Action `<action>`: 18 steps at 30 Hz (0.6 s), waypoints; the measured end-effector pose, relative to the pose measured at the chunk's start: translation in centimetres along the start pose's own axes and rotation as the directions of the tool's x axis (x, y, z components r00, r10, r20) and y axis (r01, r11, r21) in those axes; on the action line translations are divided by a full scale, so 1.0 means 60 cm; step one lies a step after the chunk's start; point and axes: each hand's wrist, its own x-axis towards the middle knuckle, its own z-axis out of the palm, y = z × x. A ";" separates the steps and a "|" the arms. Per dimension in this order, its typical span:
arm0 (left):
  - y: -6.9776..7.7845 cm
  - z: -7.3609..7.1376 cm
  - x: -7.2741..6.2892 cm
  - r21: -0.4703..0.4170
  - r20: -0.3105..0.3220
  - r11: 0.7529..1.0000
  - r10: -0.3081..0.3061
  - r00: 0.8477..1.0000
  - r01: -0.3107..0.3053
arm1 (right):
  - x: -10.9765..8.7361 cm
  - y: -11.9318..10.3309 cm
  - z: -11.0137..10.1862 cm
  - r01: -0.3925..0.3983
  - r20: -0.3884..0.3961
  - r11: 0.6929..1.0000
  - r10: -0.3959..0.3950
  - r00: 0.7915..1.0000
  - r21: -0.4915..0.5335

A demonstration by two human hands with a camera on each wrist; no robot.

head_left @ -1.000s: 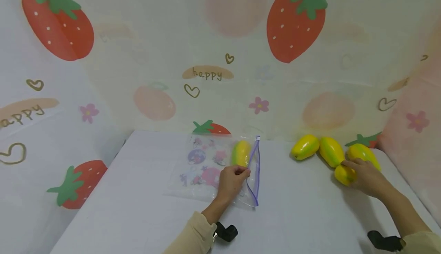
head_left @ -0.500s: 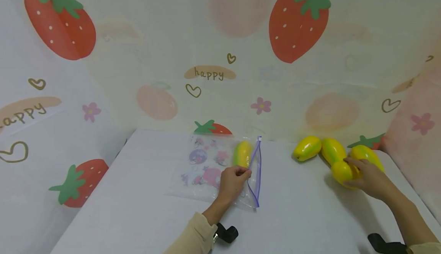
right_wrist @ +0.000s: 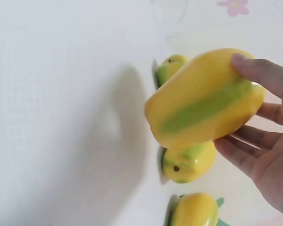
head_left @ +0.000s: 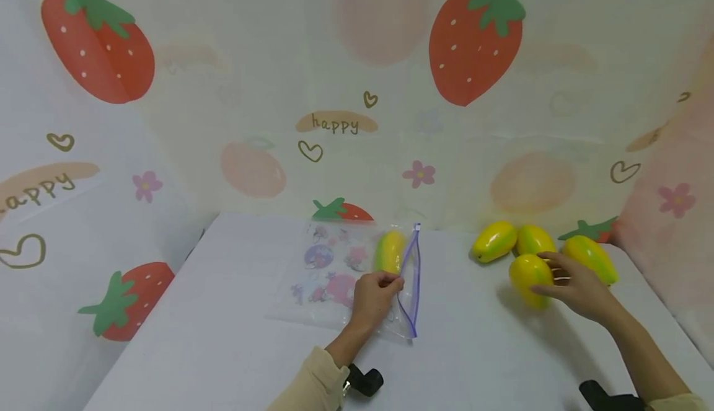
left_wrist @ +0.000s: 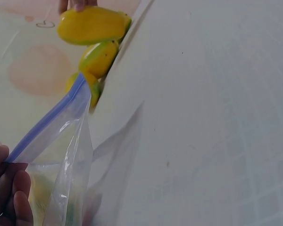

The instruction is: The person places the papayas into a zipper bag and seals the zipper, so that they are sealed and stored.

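Observation:
My right hand [head_left: 577, 288] holds a yellow papaya with a green stripe [right_wrist: 203, 101], thumb on one side and fingers on the other. In the head view the papaya casts a shadow on the table to its lower right. My left hand [head_left: 375, 299] pinches the edge of a clear zip bag [head_left: 329, 256] near its purple zip strip; in the left wrist view the mouth gapes beside the thumb. Another papaya [head_left: 390, 251] lies inside the bag, near the mouth, its lower end hidden by my left hand.
Three more papayas stand at the back right of the white table [head_left: 223, 349]: a left one [head_left: 494, 241], a middle one [head_left: 535, 239] and a right one [head_left: 590, 258]. Behind them rises a strawberry-printed backdrop [head_left: 251, 88]. Black camera mounts [head_left: 365, 380] sit at the wrists.
My right hand has lifted the papaya from among the others and carried it left. My left hand keeps its pinch on the bag, which stays in place.

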 end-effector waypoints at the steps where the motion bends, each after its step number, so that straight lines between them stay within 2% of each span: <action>1: -0.001 -0.001 -0.001 0.002 -0.002 1.000 0.005 1.000 -0.005 | 0.001 -0.003 0.002 -0.007 0.002 1.000 0.007 1.000 0.008; 9: -0.004 0.000 -0.005 0.007 0.000 1.000 -0.003 1.000 0.003 | 0.010 -0.023 0.025 -0.051 0.000 0.994 0.051 0.999 0.098; 18: 0.000 0.000 0.000 -0.005 -0.007 1.000 -0.003 1.000 0.003 | 0.034 -0.051 0.037 -0.108 -0.012 0.975 0.112 0.994 0.196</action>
